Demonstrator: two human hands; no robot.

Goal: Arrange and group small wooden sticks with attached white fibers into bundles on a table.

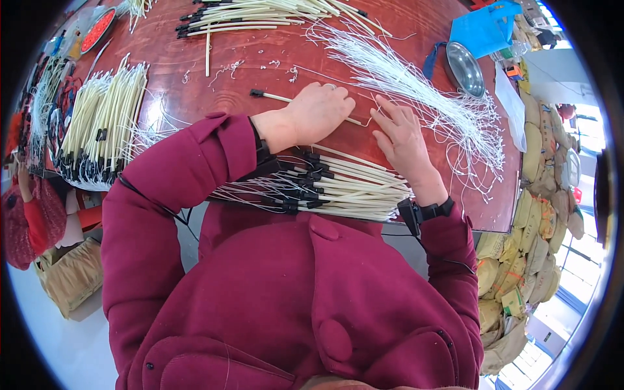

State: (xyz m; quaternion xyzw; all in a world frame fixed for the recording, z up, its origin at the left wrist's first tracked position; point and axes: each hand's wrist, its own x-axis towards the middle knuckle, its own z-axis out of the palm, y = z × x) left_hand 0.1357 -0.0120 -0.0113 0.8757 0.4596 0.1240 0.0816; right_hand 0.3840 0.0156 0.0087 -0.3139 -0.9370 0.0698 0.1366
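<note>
My left hand (318, 114) is closed over a thin cream stick (276, 97) with a black cap at its left end. The stick's bare right end comes out below my fingers, pointing toward my right hand (404, 140). That hand is stretched out, thumb and fingers apart. A fine white string (369, 119) curls between the stick's end and my right fingertips; whether they touch it I cannot tell. Close to my body lies a pile of similar black-capped sticks (357, 185), with white strings trailing off to the left.
A long bundle of loose white strings (416, 78) spreads at the right, near a metal bowl (465, 70) and a blue container (484, 29). More sticks lie at the far edge (260, 16) and in a heap at left (107, 117). Sacks (530, 240) are stacked right of the table; another person sits at left.
</note>
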